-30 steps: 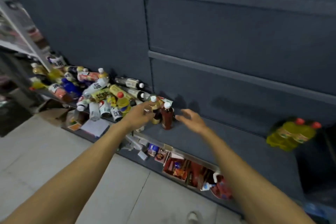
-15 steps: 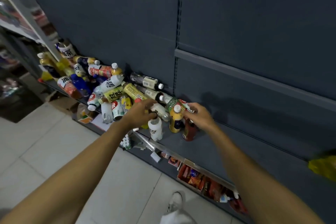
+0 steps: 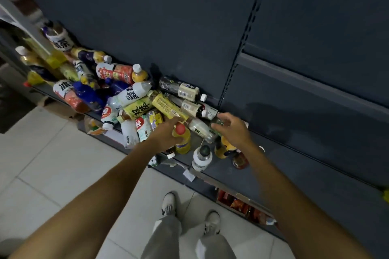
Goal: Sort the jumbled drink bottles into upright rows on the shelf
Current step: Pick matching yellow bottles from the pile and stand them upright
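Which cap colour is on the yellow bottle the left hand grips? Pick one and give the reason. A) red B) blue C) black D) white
A: the left hand grips the yellow bottle, which stands upright at the front of the shelf, and its round red cap shows plainly just above the fingers.

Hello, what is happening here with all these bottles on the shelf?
A person is sorting drink bottles on a low grey shelf. The left hand grips an upright yellow bottle with a red cap at the edge of the pile of bottles lying on their sides. The right hand reaches over the clear bottle lying there; whether it holds anything is unclear. A few bottles already stand upright in front, among them a white-labelled bottle with a dark cap.
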